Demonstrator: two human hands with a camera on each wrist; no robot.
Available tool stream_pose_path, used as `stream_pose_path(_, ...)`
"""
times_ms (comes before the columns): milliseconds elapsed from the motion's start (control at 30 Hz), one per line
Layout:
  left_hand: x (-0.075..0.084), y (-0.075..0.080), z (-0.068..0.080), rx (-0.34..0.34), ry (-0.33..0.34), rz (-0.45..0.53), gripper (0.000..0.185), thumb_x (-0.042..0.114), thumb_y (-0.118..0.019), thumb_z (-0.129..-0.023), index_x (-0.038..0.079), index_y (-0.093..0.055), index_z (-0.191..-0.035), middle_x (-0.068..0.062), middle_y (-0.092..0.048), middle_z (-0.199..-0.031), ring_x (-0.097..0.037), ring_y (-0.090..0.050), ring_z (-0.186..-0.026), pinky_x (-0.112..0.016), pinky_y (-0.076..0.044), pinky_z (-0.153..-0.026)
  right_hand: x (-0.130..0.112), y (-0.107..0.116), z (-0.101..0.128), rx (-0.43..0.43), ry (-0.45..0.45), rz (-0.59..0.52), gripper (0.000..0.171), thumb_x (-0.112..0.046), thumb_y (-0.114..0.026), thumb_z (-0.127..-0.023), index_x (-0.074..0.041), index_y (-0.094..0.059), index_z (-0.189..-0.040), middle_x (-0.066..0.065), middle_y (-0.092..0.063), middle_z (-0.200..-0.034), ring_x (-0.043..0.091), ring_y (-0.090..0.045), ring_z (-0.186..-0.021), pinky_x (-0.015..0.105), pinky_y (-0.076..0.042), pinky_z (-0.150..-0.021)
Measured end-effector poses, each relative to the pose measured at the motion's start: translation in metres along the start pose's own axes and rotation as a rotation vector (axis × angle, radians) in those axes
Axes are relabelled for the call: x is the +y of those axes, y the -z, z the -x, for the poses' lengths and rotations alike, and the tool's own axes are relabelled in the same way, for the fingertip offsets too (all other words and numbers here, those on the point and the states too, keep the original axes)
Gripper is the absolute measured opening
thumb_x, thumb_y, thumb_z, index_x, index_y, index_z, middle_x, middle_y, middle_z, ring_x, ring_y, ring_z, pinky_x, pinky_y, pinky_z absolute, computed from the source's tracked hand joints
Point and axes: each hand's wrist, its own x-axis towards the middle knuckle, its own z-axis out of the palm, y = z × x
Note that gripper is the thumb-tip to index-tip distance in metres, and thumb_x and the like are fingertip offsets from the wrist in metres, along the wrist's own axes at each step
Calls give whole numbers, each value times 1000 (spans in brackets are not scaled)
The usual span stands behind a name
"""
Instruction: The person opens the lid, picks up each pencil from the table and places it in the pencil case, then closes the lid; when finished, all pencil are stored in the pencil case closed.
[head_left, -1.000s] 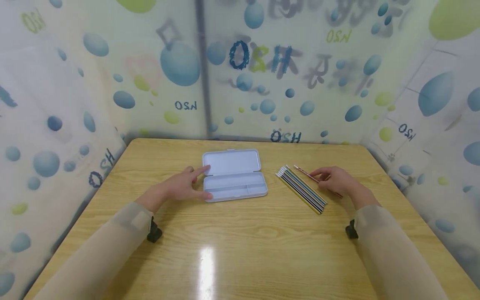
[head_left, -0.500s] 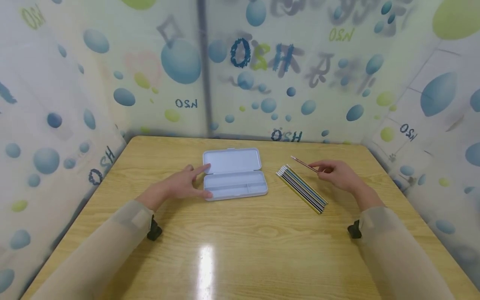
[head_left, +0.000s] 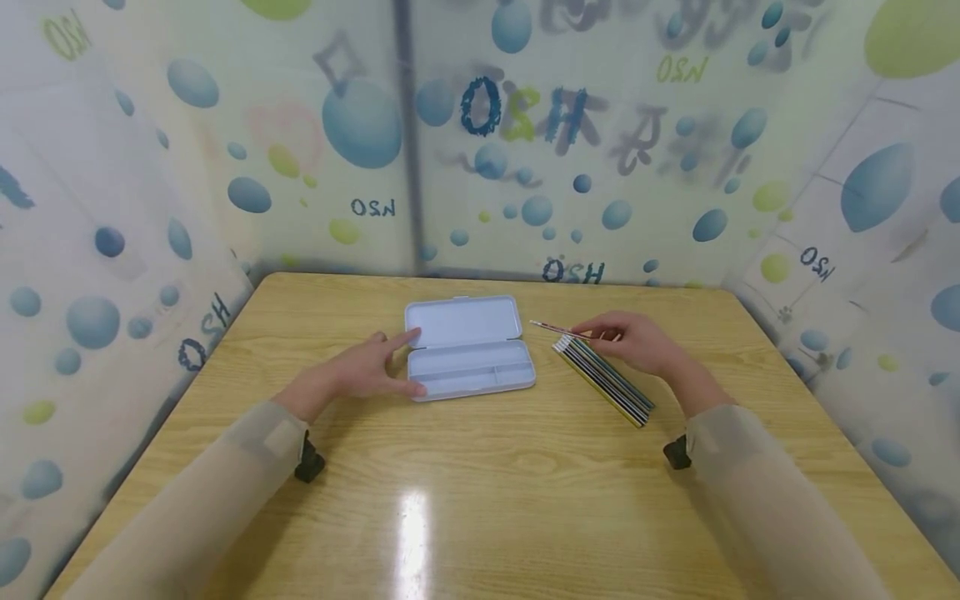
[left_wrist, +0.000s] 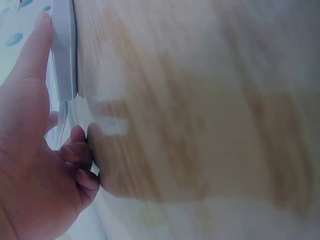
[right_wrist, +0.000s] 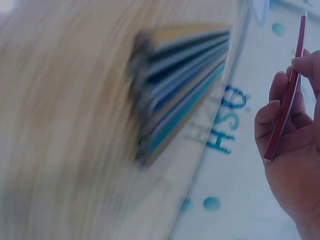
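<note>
An open pale blue pencil case [head_left: 467, 347] lies flat at the middle of the wooden table [head_left: 480, 467]. My left hand [head_left: 371, 367] touches its left end, thumb at the tray corner and a straight finger against the lid edge [left_wrist: 62, 55]. My right hand [head_left: 633, 340] pinches a red pencil [head_left: 558, 330] above the table, its tip pointing left toward the case; in the right wrist view the red pencil [right_wrist: 286, 102] lies along my fingers. A row of several striped pencils [head_left: 603, 377] lies just below that hand, and the same pencil row [right_wrist: 182, 82] is blurred in the right wrist view.
Curtains printed with blue and green bubbles [head_left: 480, 142] close in the table on three sides. Bare wood with a light glare [head_left: 412, 533] fills the near half of the table.
My right hand lifted the red pencil off the table and carried it left over the pencil row toward the case. The left hand and case stayed put.
</note>
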Motion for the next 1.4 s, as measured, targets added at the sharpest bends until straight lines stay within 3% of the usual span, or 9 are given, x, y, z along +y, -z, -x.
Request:
stream_pose_path(167, -1, -1, -1, 11, 3, 8, 123, 82, -78, -84, 30, -18, -178, -27, -51, -143, -34, -58, -113, -59, -49, -106, -19, -13, -16, -32, 14, -22, 28, -17, -71, -107, -21, -80, -133, 6, -76, -116, 23, -62, -99, 38, -52, -86)
stream_pose_path(400, -2, 0, 0, 10, -8, 13, 122, 79, -80, -84, 28, -21, -178, -20, -55, -127, -30, -59, -105, -52, -51, -97, -39, -35, -39, -85, 70, -23, 26, -17, -73, -106, -23, -83, -129, 4, -79, -116, 22, -62, -97, 37, -52, -82)
stream_pose_path(767, 0, -1, 1, 13, -3, 30, 121, 79, -80, -84, 27, -22, -177, -20, -55, -129, -30, -58, -107, -53, -51, -99, -64, -65, -66, -159, 122, -48, 24, -16, -72, -105, -22, -84, -125, 0, -79, -121, 21, -64, -101, 37, -53, -88)
stream_pose_path(1133, -1, -1, 1, 24, -3, 21, 122, 80, -80, -84, 27, -22, -177, -22, -54, -132, -31, -57, -109, -56, -50, -103, -75, -86, -83, -198, 138, -33, 22, -12, -73, -104, -20, -86, -120, 1, -78, -122, 19, -66, -109, 40, -54, -101)
stream_pose_path(1400, 1, 0, 2, 20, 9, 18, 122, 80, -81, -83, 28, -23, -177, -22, -55, -132, -32, -59, -110, -57, -50, -103, -78, -96, -90, -217, 138, -7, 20, -14, -73, -106, -21, -86, -119, 0, -78, -122, 17, -65, -108, 37, -53, -99)
